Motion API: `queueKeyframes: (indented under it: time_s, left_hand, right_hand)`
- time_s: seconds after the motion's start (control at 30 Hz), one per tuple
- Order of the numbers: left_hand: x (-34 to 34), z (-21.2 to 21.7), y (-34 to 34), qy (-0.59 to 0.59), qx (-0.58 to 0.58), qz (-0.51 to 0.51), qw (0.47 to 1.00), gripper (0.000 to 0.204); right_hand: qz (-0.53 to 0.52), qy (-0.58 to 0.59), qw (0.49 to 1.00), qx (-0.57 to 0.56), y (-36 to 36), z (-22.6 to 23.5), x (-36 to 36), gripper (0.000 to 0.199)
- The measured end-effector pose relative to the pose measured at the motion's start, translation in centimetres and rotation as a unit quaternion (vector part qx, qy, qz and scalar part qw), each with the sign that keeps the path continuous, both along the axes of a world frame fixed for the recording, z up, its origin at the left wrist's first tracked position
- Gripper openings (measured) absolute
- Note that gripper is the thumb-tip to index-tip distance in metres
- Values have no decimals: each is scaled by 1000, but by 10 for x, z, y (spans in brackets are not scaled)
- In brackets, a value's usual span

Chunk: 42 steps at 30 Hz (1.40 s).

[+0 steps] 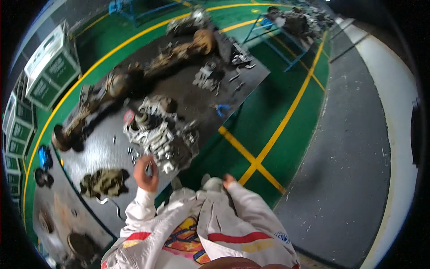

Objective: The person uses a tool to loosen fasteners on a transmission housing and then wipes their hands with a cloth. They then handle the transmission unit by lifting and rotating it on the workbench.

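My left hand [146, 174] is over the near edge of the metal table [99, 154], just left of a silver gearbox casing [156, 139] with a gear and shaft standing out of it. Its fingers are curled in; anything inside them is too small or blurred to make out. Several small metal pins [133, 154] lie on the table beyond that hand. My right hand [229, 180] hangs low by my right knee, off the table, mostly hidden past the white sleeve, so its fingers do not show clearly.
A long rusty axle [118, 84] lies across the table's far side. A crumpled olive cloth [105, 182] sits near the left. Smaller castings [208, 76], blue pieces [221, 109] and hand tools [242, 56] lie toward the right end. Green crates [56, 67] stand on the far left.
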<state>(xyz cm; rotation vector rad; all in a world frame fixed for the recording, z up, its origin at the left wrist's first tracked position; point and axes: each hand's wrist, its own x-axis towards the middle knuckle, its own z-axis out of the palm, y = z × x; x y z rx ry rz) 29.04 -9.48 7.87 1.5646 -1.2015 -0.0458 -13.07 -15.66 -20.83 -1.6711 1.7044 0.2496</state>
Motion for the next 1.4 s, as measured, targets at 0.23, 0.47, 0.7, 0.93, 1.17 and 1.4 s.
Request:
queueKeyframes:
  time_s: [0.23,0.47,0.7,0.93,1.17,1.4]
  left_hand:
    - [-101,38,-33,122,92,-361,920,27]
    - [-111,36,-50,-182,74,-89,976,27]
    - [-138,60,3,129,300,-134,936,33]
    - [-95,21,12,25,173,193,966,38]
    - [-76,41,-13,-128,287,220,924,19]
    - [-97,22,-16,-21,201,278,939,33]
  right_hand:
    - [-385,-115,914,-46,102,-131,-149,23]
    - [-113,-141,982,-59,97,-134,-226,28]
    - [-549,-327,753,158,71,-70,-240,16]
    - [-407,-287,826,264,0,-119,-272,23]
    - [-370,-387,832,146,-89,-14,-171,13]
    - [-111,-380,900,184,-108,41,-88,29]
